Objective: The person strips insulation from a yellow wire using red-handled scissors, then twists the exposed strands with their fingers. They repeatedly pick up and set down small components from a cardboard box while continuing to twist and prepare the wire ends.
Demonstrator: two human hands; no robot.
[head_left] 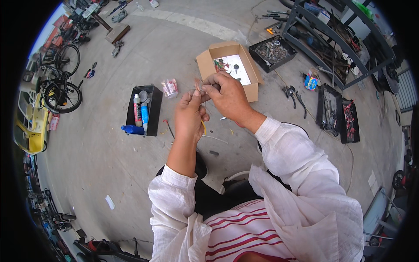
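Note:
My left hand (189,109) and my right hand (223,92) meet in front of me, above the concrete floor. Both have their fingers pinched together. Between the fingertips stands a thin copper-coloured piece (197,84); its exact kind is too small to make out. A yellow wire (204,128) shows below my left hand. Just beyond my right hand is an open cardboard box (252,92) with small red and green pieces and dark round parts inside. Near my left hand lies a clear plastic bag (170,88) with pinkish contents.
A black bin (153,114) with tubes and a blue bottle stands to the left. At the right are a bin of metal hardware (273,51), pliers (300,104), two more black bins (330,107) and a metal rack (336,39). Bicycles (63,96) line the far left.

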